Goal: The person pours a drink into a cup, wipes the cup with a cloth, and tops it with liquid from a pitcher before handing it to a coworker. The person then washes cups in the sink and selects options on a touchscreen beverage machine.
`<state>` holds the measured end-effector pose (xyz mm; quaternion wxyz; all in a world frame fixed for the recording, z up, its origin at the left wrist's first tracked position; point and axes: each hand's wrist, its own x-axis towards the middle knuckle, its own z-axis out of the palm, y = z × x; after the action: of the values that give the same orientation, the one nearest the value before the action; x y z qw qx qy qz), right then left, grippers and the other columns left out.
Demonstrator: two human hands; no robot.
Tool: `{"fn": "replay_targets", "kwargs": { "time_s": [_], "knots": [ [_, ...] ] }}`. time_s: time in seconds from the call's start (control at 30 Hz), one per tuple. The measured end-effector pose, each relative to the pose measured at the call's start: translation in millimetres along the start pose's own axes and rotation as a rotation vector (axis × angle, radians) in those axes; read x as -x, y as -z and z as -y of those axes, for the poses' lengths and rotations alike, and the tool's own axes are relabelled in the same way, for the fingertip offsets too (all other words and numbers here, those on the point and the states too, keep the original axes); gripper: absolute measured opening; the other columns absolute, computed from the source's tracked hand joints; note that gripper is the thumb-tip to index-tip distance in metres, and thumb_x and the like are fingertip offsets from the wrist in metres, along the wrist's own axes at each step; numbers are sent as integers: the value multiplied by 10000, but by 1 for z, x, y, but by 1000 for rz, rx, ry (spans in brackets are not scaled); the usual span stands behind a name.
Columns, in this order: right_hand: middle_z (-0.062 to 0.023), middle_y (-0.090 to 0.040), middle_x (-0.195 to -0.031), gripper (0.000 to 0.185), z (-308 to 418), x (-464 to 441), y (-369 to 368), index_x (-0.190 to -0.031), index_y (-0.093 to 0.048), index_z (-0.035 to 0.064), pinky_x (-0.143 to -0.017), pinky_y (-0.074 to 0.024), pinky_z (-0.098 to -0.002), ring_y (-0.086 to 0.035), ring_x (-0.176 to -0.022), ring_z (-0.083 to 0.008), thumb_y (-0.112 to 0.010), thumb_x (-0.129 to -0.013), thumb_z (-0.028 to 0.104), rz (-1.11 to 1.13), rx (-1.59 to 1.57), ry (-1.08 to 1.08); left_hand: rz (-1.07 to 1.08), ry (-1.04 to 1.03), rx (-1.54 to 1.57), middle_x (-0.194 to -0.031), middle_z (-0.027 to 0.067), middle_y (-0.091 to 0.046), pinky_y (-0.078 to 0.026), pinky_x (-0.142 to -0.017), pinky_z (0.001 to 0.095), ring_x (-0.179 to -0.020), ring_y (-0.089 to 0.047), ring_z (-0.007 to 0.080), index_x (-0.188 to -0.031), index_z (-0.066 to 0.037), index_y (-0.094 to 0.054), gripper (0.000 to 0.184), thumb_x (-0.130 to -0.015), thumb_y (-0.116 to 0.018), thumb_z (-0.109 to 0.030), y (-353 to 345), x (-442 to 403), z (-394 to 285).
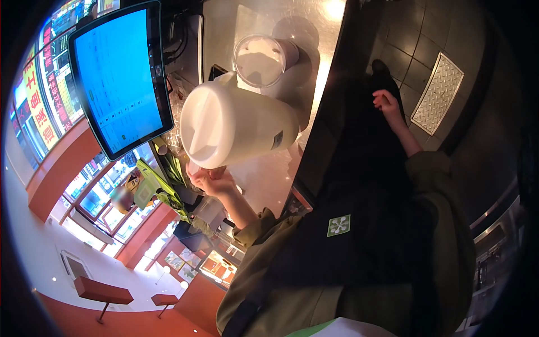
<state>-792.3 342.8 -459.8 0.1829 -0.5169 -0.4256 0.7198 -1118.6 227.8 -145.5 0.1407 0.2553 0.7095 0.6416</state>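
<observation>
My left hand [213, 181] is closed at the lower side of a white plastic pitcher [252, 121], where the handle seems to be; the grip is partly hidden behind the lid. The pitcher's round lid [208, 124] faces me and its spout points towards a clear round container [259, 60] on the metal counter [224, 19]. Something pale is in that container. Whether the pitcher's base touches the counter I cannot tell. Away from the counter, my right hand [387, 104] hangs beside my dark apron, fingers loosely bent and holding nothing.
A lit touchscreen [120, 78] stands along the counter's far side, with crinkled clear plastic [175, 106] near it. A person in a yellow-green top [154, 182] is beyond. A ridged metal plate [438, 94] is set into the tiled floor.
</observation>
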Motion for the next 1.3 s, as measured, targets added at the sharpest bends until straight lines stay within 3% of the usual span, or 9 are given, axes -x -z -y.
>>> {"fn": "replay_targets", "kwargs": {
  "time_s": [0.1, 0.17, 0.23, 0.37, 0.6, 0.8, 1.17, 1.27, 1.3],
  "knots": [
    [-15, -495, -713, 204, 93, 2, -43, -902, -523, 31, -596, -428, -228, -490, -677, -87, -412, -775, -83, -95, 11, 370, -53, 18, -5, -623, -7, -419, -184, -321, 133, -406, -264, 3, -935, -37, -470, 407, -828, -482, -429, -2, 1, -1],
    [-84, -539, -926, 281, 150, -5, -72, -1009, -511, 32, -732, -445, -249, -541, -838, -165, -550, -733, -6, -1, 188, 625, -101, 34, -11, -602, -13, -404, -183, -319, 135, -400, -261, 4, -932, -39, -469, 402, -823, -492, -426, 2, 0, 0],
    [-129, -401, -1207, 660, 204, -12, -106, -1229, -338, 52, -943, -324, -363, -387, -1122, -293, -668, -664, 140, 81, 263, 798, -35, 38, 10, -585, -20, -390, -177, -317, 136, -397, -260, 3, -928, -35, -469, 409, -823, -491, -430, 10, -2, 4],
    [-140, -370, -1251, 857, 234, -46, -147, -1277, -245, 94, -904, -376, -378, -414, -1109, -312, -739, -578, 132, 72, 352, 1027, 43, 79, 49, -657, 15, -470, -216, -325, 145, -406, -321, 23, -944, -43, -423, 435, -792, -555, -428, 15, -5, 1],
    [-152, -472, -1157, 935, 245, -50, -152, -1271, -259, 145, -827, -436, -376, -513, -990, -312, -775, -494, 90, 301, 239, 798, 115, 93, 29, -742, 96, -521, -303, -328, 155, -456, -444, 70, -948, 13, -406, 535, -765, -575, -461, 25, -12, 2],
    [-137, -446, -1174, 928, 272, -42, -142, -1275, -238, 154, -860, -425, -377, -474, -1049, -298, -750, -505, 75, 397, 207, 807, -29, 19, -3, -873, 130, -525, -501, -610, 275, -768, -566, 213, -1014, 35, -400, 541, -789, -555, -432, 35, -12, 11],
    [-111, -401, -1197, 963, 282, -50, -133, -1280, -233, 145, -949, -344, -351, -406, -1116, -262, -741, -471, 28, 373, 125, 758, -170, -182, 115, -922, 170, -509, -458, -770, 385, -870, -544, 255, -924, 40, -430, 477, -879, -343, -427, 27, -9, 9],
    [-122, -419, -1173, 962, 263, -58, -138, -1279, -232, 165, -934, -362, -358, -431, -1086, -285, -742, -473, 40, 332, 164, 748, -35, -136, 138, -1223, 194, -408, -330, -934, 455, -1121, -414, 306, -1223, 52, -328, 683, -842, -362, -514, 70, 13, 13],
    [-122, -420, -1171, 962, 256, -60, -140, -1278, -233, 168, -932, -364, -357, -433, -1082, -287, -740, -471, 38, 316, 175, 748, -112, -174, 21, -1221, 192, -412, -402, -869, 413, -1078, -457, 291, -1221, 55, -327, 668, -837, -411, -485, 80, 23, 12]
  ]
}}
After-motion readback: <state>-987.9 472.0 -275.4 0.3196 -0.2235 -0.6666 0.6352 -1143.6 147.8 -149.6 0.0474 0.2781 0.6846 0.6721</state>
